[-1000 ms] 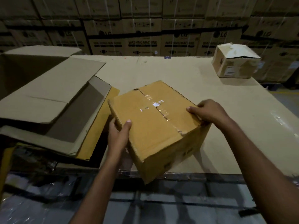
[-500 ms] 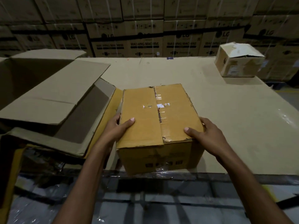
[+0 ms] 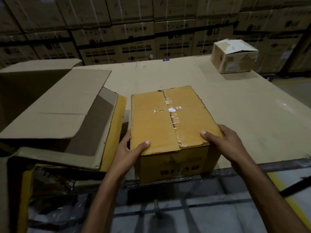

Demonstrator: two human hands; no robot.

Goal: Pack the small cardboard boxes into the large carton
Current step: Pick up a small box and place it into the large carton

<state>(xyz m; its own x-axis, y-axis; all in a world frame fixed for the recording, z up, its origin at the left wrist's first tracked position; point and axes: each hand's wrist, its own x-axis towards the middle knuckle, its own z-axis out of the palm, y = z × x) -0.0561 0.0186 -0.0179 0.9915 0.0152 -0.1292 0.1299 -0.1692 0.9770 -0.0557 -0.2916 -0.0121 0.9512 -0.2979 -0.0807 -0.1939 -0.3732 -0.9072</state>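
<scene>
Squared-up box [image 3: 168, 118], two hands [image 3: 223, 142]

A yellow-brown small cardboard box [image 3: 170, 121], taped shut along its top seam, sits at the near edge of the cardboard-covered table [image 3: 235, 115]. The left hand [image 3: 129, 153] grips its near left corner, thumb lying on the top face; the right hand [image 3: 225, 143] clasps the near right corner, thumb likewise on top. Just left of the box lies the large carton [image 3: 55, 105], its flaps spread open. A paler, torn-topped box [image 3: 234, 56] stands well apart at the far right of the table. Stacked washing machine cartons [image 3: 134, 39] fill the background.
</scene>
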